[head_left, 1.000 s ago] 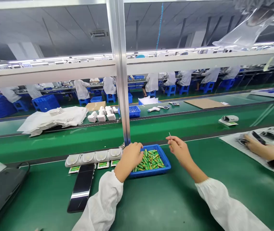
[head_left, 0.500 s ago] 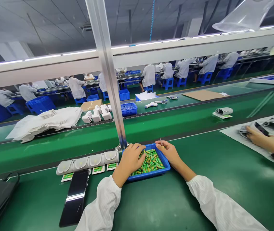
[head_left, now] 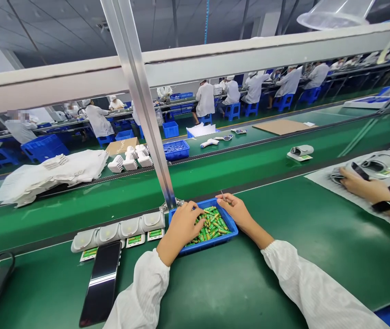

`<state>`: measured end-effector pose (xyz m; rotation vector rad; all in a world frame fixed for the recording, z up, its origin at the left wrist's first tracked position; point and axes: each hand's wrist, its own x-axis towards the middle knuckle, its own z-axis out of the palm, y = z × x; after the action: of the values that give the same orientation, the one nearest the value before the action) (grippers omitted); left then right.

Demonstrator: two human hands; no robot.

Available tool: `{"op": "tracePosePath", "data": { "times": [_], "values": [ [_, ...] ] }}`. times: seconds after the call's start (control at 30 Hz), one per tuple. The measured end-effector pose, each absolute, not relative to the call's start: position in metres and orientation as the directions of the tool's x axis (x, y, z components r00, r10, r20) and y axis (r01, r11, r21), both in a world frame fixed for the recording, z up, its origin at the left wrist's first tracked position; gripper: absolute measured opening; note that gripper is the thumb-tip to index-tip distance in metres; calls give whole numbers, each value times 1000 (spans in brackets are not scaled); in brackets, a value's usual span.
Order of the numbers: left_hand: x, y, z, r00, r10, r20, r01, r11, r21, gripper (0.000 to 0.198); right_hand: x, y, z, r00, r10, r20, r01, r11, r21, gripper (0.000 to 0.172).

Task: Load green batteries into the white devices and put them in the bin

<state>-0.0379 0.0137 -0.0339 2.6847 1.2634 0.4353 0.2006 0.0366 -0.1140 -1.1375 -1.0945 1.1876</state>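
Note:
A blue tray point(head_left: 211, 241) full of green-and-gold batteries point(head_left: 213, 225) sits on the green bench. My left hand point(head_left: 183, 224) reaches over the tray's left side, its fingers curved and apart above the batteries, with nothing visible in them. At the tray's far right corner, my right hand point(head_left: 237, 212) is closed in a pinch. A thin, greyish pointed thing point(head_left: 222, 195) sticks up from its fingertips; its lower part is hidden. Left of the tray stands a row of grey-white rolled cuffs point(head_left: 110, 233), with white holders of green batteries point(head_left: 136, 240) in front.
A black phone point(head_left: 102, 283) lies left of my left forearm. A metal post point(head_left: 146, 105) rises behind the tray. At right, another person's hand point(head_left: 362, 185) works among grey cuffs on a white sheet. One cuff point(head_left: 301, 151) rests on the green belt beyond.
The whole view has shifted slightly, so the bench and tray sit a little further left and higher. Both my hands keep nearly the same places at the tray.

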Motion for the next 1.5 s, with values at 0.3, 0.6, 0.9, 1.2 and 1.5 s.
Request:
{"op": "tracePosePath", "data": {
  "times": [0.3,0.6,0.9,1.2,1.5],
  "values": [
    [-39,10,-39,597,770,226,732,-638,238,22,201,31,-111,97,995,6,-94,15,-995,68],
    [-34,3,-48,611,773,174,753,-634,175,31,210,27,-127,157,982,-108,-78,-97,-992,63],
    [-39,7,-45,527,795,300,750,-601,277,26,206,30,-123,113,993,-17,-68,-9,-998,66],
    [-42,4,-41,503,811,298,784,-573,236,46,200,35,-116,34,999,34,-48,35,-998,66],
    [-43,15,-44,518,799,305,805,-576,141,24,205,51,-117,282,922,264,306,174,-936,53]
  ]
}}
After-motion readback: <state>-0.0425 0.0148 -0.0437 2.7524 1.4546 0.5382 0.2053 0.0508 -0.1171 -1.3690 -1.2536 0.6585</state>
